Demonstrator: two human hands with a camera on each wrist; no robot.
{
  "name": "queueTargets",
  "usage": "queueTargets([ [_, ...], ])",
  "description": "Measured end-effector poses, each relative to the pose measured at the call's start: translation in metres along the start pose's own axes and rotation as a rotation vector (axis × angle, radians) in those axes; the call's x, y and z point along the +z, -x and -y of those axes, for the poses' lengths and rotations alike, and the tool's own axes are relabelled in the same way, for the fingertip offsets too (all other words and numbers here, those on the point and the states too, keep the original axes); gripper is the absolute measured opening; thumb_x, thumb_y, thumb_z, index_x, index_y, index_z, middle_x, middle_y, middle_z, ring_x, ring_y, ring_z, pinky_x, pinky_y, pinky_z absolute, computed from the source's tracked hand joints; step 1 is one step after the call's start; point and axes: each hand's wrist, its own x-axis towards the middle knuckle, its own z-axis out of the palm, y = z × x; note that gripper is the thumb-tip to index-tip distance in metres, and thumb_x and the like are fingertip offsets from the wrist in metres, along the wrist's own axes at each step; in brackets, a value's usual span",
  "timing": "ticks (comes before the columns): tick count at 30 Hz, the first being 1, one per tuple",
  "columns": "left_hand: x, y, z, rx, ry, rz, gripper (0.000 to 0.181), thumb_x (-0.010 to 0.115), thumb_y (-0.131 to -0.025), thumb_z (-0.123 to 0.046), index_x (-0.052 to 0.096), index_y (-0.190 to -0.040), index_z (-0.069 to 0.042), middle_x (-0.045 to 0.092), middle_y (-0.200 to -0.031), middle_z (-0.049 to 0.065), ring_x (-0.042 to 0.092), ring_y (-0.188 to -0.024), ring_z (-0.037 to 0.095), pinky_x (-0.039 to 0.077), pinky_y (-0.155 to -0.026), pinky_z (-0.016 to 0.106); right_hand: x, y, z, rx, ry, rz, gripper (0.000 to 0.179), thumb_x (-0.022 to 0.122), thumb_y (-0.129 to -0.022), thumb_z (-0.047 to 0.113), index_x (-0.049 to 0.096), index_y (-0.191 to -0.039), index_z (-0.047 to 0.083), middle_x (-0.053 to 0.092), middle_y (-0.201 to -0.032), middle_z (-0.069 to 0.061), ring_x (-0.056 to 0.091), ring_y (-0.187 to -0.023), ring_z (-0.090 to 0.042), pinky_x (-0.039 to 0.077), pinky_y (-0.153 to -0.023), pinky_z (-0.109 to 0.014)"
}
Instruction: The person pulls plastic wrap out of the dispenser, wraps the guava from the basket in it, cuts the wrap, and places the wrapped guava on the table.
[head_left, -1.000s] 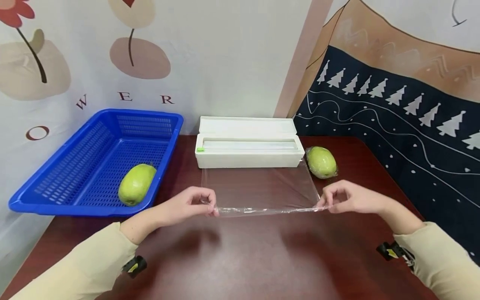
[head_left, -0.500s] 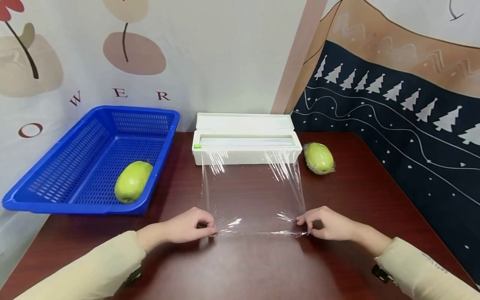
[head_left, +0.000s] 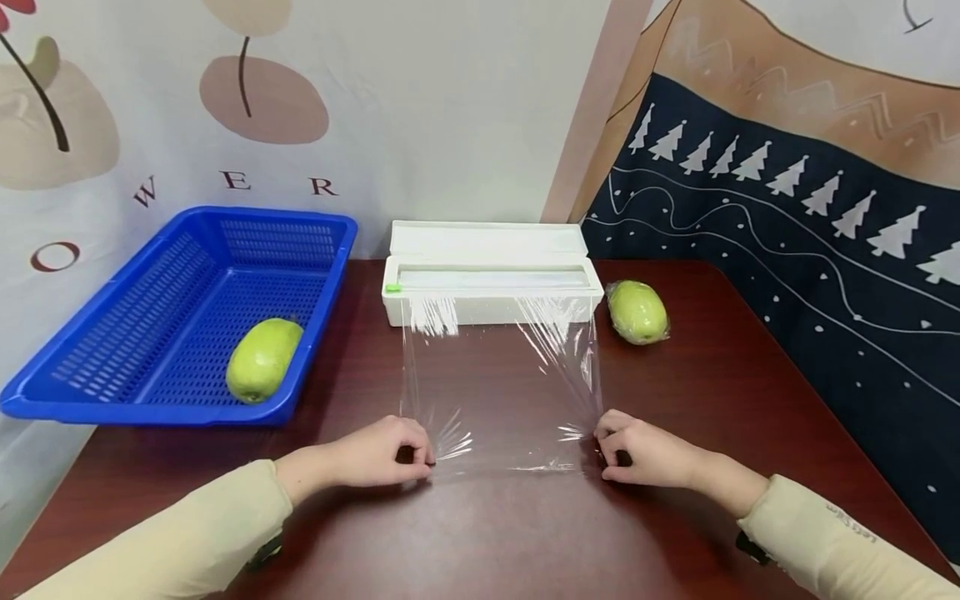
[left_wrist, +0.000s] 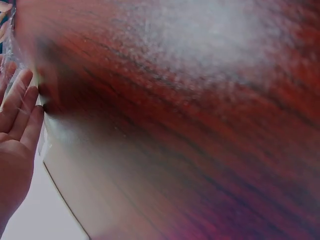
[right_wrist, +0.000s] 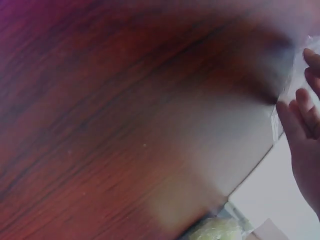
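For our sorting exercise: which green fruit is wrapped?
The fruit right of the white box, in clear film; the other fruit, in the blue basket, looks bare.

Cream sleeves [head_left: 180, 533]; small dark lettering [head_left: 851, 523] on right one; black wrist devices [head_left: 751, 547] beneath

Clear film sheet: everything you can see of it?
The film sheet looks like thin, glossy, see-through plastic. It runs out of the open white box, over its front edge, stretched, with bright creases fanning at both near corners. The left hand and right hand pinch those corners. Whether it touches the table beneath is unclear.
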Motion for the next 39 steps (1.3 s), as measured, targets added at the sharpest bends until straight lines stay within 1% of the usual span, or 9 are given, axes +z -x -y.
queueTargets([
  [5, -0.002, 0.003, -0.003, -0.011, -0.062, 0.005, 0.015, 0.067, -0.081, -0.018, 0.059, -0.07, -0.022, 0.057, -0.079, -0.016, 0.051, -0.083, 0.0, 0.045, -0.082, 0.026, -0.002, -0.003, 0.001, 0.031, 0.005, 0.023, 0.027, 0.08, -0.066, 0.012, 0.055, -0.065, 0.023, 0.045, -0.083, 0.011, 0.044, -0.085, -0.003, 0.041, -0.074, -0.016],
  [10, -0.005, 0.005, -0.006, -0.037, -0.061, 0.024, 0.011, 0.065, -0.083, -0.02, 0.063, -0.074, -0.024, 0.052, -0.081, -0.016, 0.047, -0.085, 0.001, 0.043, -0.08, 0.024, -0.013, -0.009, -0.004, 0.194, -0.032, -0.036, 0.02, 0.077, -0.075, 0.02, 0.065, -0.091, 0.017, 0.057, -0.1, 0.005, 0.051, -0.098, -0.011, 0.047, -0.085, -0.032],
  [15, -0.005, 0.007, -0.008, -0.048, -0.046, 0.013, 0.004, 0.065, -0.084, -0.023, 0.065, -0.08, -0.024, 0.052, -0.085, -0.015, 0.048, -0.089, 0.002, 0.044, -0.083, 0.026, -0.016, -0.02, -0.012, 0.348, 0.051, -0.023, 0.07, 0.073, -0.079, 0.032, 0.044, -0.135, 0.004, 0.037, -0.144, -0.018, 0.033, -0.134, -0.035, 0.034, -0.104, -0.053],
  [18, -0.005, 0.007, -0.01, -0.042, -0.034, -0.008, 0.002, 0.064, -0.084, -0.023, 0.066, -0.082, -0.022, 0.052, -0.086, -0.014, 0.048, -0.089, 0.003, 0.044, -0.083, 0.026, -0.009, -0.023, -0.017, 0.373, 0.11, 0.056, 0.092, 0.071, -0.077, 0.045, 0.027, -0.145, 0.0, 0.02, -0.152, -0.023, 0.019, -0.139, -0.043, 0.023, -0.109, -0.058],
  [25, -0.019, 0.007, -0.022, -0.004, -0.002, -0.142, 0.009, 0.067, -0.081, -0.012, 0.065, -0.089, -0.017, 0.061, -0.094, -0.011, 0.055, -0.094, 0.006, 0.048, -0.087, 0.031, 0.008, -0.017, -0.018, 0.375, 0.193, 0.167, 0.11, 0.066, -0.07, 0.063, 0.022, -0.146, -0.003, 0.014, -0.154, -0.023, 0.016, -0.141, -0.043, 0.015, -0.11, -0.061],
  [29, -0.047, 0.006, -0.036, -0.017, -0.076, -0.31, 0.013, 0.069, -0.081, -0.012, 0.065, -0.093, -0.015, 0.064, -0.097, -0.007, 0.058, -0.098, 0.01, 0.049, -0.089, 0.034, 0.01, -0.015, -0.016, 0.37, 0.21, 0.18, 0.111, 0.065, -0.069, 0.065, 0.023, -0.145, -0.004, 0.014, -0.154, -0.023, 0.016, -0.141, -0.042, 0.015, -0.111, -0.061],
  [34, -0.098, 0.01, -0.042, -0.2, -0.226, -0.569, 0.023, 0.068, -0.081, -0.013, 0.064, -0.102, -0.006, 0.064, -0.105, 0.01, 0.054, -0.105, 0.027, 0.041, -0.094, 0.044, 0.011, -0.015, -0.014, 0.378, 0.232, 0.206, 0.11, 0.062, -0.07, 0.068, 0.025, -0.145, -0.005, 0.014, -0.154, -0.023, 0.017, -0.141, -0.041, 0.015, -0.111, -0.059],
  [36, -0.119, 0.017, -0.038, -0.369, -0.227, -0.613, 0.032, 0.066, -0.084, -0.017, 0.061, -0.112, -0.002, 0.059, -0.116, 0.018, 0.047, -0.115, 0.036, 0.034, -0.099, 0.05, 0.012, -0.014, -0.014, 0.385, 0.231, 0.207, 0.11, 0.062, -0.071, 0.068, 0.025, -0.145, -0.005, 0.015, -0.154, -0.023, 0.017, -0.141, -0.04, 0.015, -0.111, -0.059],
  [39, -0.144, 0.033, -0.024, -0.627, -0.204, -0.601, 0.05, 0.062, -0.088, -0.028, 0.05, -0.126, 0.002, 0.045, -0.131, 0.028, 0.033, -0.126, 0.047, 0.027, -0.102, 0.059, 0.012, -0.014, -0.013, 0.39, 0.224, 0.202, 0.109, 0.062, -0.071, 0.068, 0.025, -0.144, -0.005, 0.015, -0.154, -0.023, 0.017, -0.141, -0.041, 0.016, -0.111, -0.059],
])
